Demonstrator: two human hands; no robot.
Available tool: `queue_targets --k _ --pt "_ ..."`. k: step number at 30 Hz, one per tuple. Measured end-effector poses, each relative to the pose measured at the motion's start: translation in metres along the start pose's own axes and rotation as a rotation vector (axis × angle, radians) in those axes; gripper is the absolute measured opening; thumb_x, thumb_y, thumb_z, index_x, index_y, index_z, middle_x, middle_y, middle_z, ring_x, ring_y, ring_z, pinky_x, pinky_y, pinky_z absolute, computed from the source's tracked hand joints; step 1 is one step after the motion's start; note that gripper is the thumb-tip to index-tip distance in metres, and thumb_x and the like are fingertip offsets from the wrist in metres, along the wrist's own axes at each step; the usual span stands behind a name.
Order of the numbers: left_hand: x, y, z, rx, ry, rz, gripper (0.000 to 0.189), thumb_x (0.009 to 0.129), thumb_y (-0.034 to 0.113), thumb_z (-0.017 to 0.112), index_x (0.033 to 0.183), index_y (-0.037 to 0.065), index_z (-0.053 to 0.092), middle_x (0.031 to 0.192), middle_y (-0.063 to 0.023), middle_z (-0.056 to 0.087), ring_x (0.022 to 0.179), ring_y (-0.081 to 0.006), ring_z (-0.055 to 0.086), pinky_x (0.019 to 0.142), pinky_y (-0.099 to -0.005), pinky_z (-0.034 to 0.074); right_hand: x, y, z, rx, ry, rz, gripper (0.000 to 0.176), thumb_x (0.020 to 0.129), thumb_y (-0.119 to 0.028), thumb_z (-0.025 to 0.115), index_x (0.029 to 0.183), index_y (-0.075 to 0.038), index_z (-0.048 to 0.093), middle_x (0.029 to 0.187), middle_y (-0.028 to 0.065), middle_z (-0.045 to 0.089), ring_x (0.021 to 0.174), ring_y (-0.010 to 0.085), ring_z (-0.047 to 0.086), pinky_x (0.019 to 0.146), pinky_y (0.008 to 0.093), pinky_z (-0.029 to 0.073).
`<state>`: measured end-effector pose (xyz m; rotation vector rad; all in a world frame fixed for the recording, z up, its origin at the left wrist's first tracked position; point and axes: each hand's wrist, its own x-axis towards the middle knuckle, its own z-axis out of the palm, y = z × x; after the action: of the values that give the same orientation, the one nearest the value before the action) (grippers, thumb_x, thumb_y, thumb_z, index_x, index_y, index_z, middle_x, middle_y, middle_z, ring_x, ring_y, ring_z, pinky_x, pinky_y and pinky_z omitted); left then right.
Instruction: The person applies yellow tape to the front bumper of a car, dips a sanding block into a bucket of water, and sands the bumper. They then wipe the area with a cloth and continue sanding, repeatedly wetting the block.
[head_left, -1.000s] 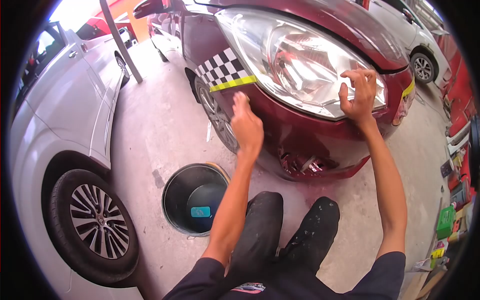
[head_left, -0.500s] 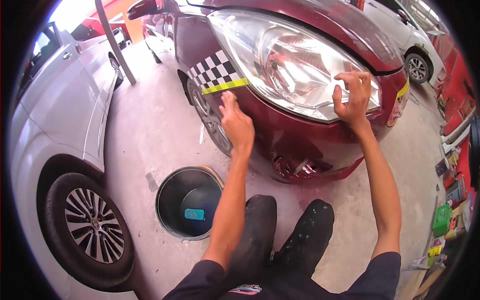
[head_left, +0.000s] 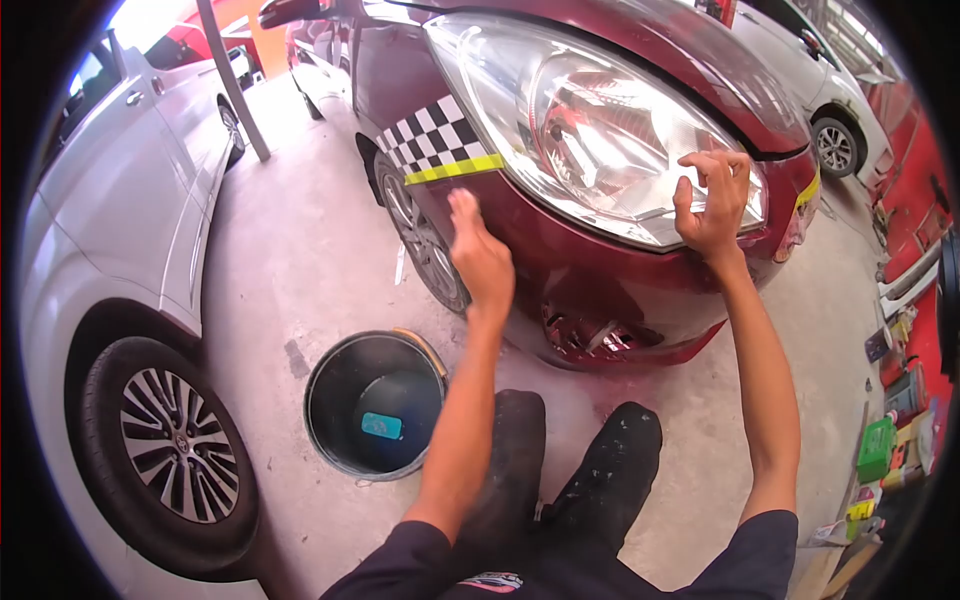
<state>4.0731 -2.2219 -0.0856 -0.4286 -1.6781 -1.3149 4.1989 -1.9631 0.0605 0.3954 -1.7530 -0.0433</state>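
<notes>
On my feed, the wearer has a dark, navy-looking shirt [head_left: 600, 582] with a small print [head_left: 492, 581] in pink, white and black on its front. I take that print as my landmark: the short left sleeve [head_left: 392, 562] and right sleeve [head_left: 762, 552] lie to either side of it. Beyond it I see black trousers [head_left: 606, 472], pale specks [head_left: 628, 440] scattered over the right knee. Both left hand [head_left: 484, 262] and right hand [head_left: 715, 213] are bare.

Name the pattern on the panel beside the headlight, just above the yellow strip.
Black-and-white checkerboard, clearest in the head view.
</notes>
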Motion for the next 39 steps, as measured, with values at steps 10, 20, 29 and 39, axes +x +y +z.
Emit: queue_targets --k 10,20,29,39 --pt "0.016 0.004 -0.010 0.008 -0.156 -0.163 0.039 0.107 -0.001 0.047 0.144 -0.006 0.057 0.151 -0.0340 0.054 0.146 -0.0496 0.046 0.124 -0.0555 0.036 0.003 -0.005 -0.002 -0.004 0.011 0.009 0.024 0.081 -0.007 0.069 0.104 -0.012 0.069 0.085 0.0062 0.057 0.085 0.0283 0.052 0.091 0.0435 0.049" --pt "0.010 0.015 -0.008 -0.034 -0.131 -0.150 0.040 0.106 -0.003 0.050 0.145 -0.009 0.057 0.150 -0.0345 0.055 0.146 -0.0487 0.047 0.122 -0.0547 0.040 -0.004 -0.003 -0.001 -0.015 0.014 0.030 0.024 0.081 -0.010 0.071 0.104 -0.014 0.070 0.088 0.0042 0.060 0.089 0.0273 0.054 0.082 0.0401 0.046" --pt "0.024 -0.007 -0.003 0.123 -0.118 -0.418 0.039 0.105 0.007 0.058 0.142 -0.004 0.064 0.145 -0.0320 0.062 0.143 -0.0465 0.053 0.119 -0.0544 0.043 -0.006 0.002 -0.001 -0.022 0.053 0.006 0.024 0.080 -0.011 0.073 0.103 -0.013 0.071 0.089 0.0031 0.060 0.087 0.0269 0.053 0.079 0.0400 0.046" --pt "0.000 -0.009 -0.011 0.149 -0.027 0.059 0.037 0.106 0.007 0.054 0.137 -0.008 0.064 0.122 -0.0359 0.068 0.112 -0.0521 0.067 0.091 -0.0512 0.054 -0.005 0.002 0.001 0.000 0.070 0.011 0.024 0.080 -0.009 0.072 0.103 -0.013 0.071 0.080 0.0035 0.053 0.084 0.0257 0.050 0.078 0.0393 0.045"
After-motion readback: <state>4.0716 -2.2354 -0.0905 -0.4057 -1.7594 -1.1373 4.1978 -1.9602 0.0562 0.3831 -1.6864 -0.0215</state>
